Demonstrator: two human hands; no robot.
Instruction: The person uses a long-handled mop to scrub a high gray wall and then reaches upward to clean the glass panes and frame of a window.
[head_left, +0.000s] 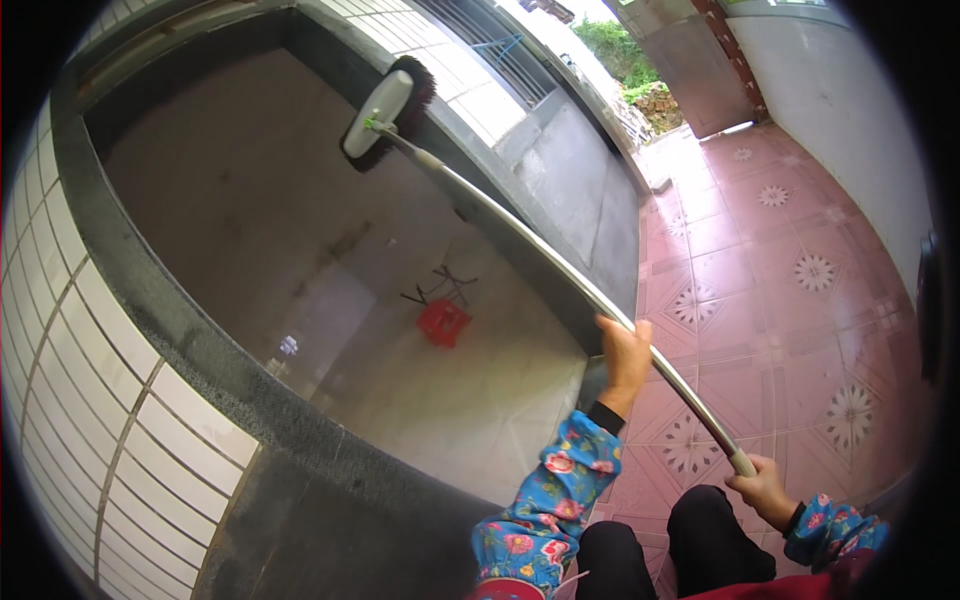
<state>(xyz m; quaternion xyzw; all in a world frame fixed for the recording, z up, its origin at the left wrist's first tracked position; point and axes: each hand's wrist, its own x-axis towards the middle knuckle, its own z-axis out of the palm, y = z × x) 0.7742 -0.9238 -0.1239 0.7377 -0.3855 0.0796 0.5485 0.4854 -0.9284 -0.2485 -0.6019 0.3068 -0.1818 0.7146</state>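
A long-handled brush with a metal pole (525, 236) slants up and to the left across the view. My left hand (627, 358) is wrapped around the middle of the pole. Lower down, my right hand (760, 487) grips the pale sleeve at its end. The brush head (381, 111), with a white back and dark bristles, is up beside the dark stone door frame (337, 49); whether the bristles touch the stone I cannot tell. Both my forearms wear blue flowered sleeves.
Through the opening, a red stool (444, 322) stands on a pale floor (480, 420). White wall tiles (187, 420) border the frame. A barred window (495, 45) lies beyond the brush. Pink patterned floor tiles (735, 300) run towards a metal door (694, 75) at the passage end.
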